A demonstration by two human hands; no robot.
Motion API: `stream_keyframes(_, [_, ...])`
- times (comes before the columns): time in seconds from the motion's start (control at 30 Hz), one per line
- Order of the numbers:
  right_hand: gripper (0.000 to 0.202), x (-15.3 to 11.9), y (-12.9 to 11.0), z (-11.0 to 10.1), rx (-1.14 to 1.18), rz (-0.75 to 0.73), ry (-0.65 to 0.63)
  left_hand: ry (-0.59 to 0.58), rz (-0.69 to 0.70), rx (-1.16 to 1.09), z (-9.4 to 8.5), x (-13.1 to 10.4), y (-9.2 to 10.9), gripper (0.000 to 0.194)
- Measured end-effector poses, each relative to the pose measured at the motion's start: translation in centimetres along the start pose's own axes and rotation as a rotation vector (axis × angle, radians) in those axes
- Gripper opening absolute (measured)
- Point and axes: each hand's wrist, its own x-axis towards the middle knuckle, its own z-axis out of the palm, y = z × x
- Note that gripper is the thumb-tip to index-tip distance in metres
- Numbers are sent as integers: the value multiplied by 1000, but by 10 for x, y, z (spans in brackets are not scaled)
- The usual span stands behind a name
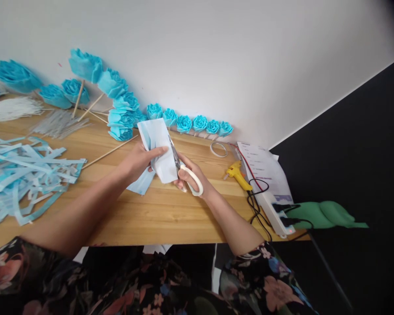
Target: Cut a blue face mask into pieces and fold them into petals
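The left hand (140,159) pinches pale-blue paper (167,168) slanting lengthwise forward-left, while the right hand (194,169) grips scissors (199,184) pointing likewise beside it.

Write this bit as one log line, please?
left hand: holding pale-blue sheet | right hand: holding scissors at sheet's edge | nearby: yellow glue gun, blue flowers

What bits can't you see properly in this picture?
Head view:
Some fingers of the left hand: hidden behind the pale blue paper.
Part of the scissors: covered by the right hand.
Small writing on the printed sheet: too blurred.
Part of the strip pile: cut off by the left edge.
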Motion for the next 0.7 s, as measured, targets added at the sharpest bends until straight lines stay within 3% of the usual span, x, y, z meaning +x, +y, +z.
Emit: stream_keyframes(0.7, [96, -1, 2, 3, -1, 6, 45, 14, -40, -19, 0, 1, 0, 26])
